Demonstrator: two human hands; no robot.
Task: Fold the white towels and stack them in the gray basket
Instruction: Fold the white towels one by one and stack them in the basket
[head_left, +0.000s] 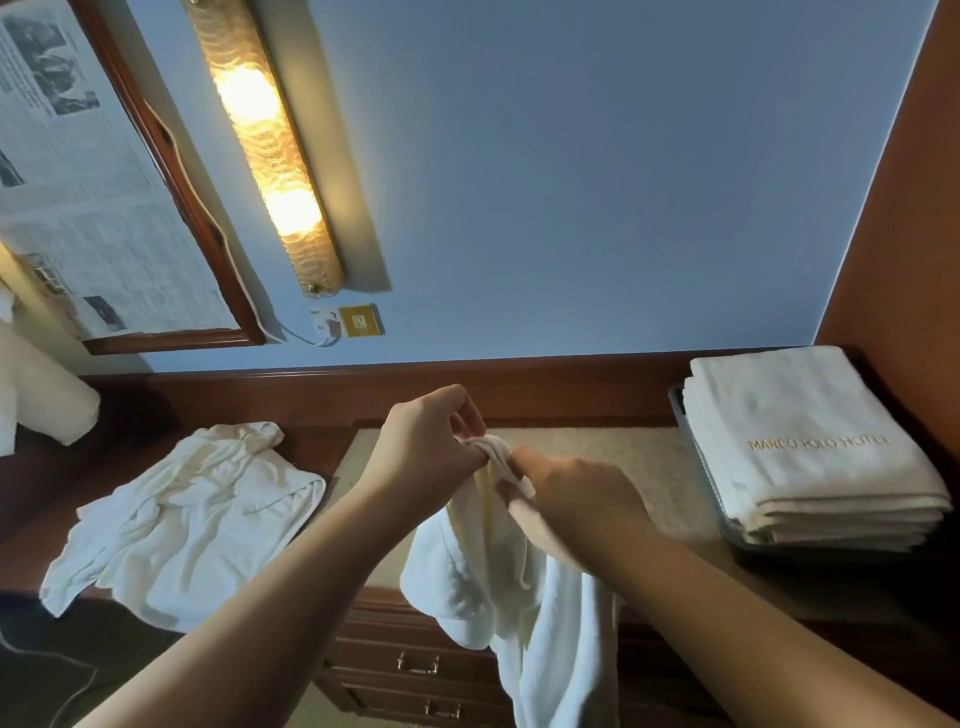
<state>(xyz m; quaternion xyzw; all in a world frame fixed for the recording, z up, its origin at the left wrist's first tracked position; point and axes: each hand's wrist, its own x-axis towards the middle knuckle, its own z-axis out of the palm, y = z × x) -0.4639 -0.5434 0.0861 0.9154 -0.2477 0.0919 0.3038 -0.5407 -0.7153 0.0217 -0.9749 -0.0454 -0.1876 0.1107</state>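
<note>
Item: white towel, soft, limp, light, hanging over the surface; best taken at two top corners. Left hand pinches its bunched top edge; right hand grips just beside. Folded towels fill the gray basket, right.

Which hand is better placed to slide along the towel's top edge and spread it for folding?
Probably the right hand: it holds the towel loosely beside the left hand, which pinches the bunched corner and can anchor it.
</note>
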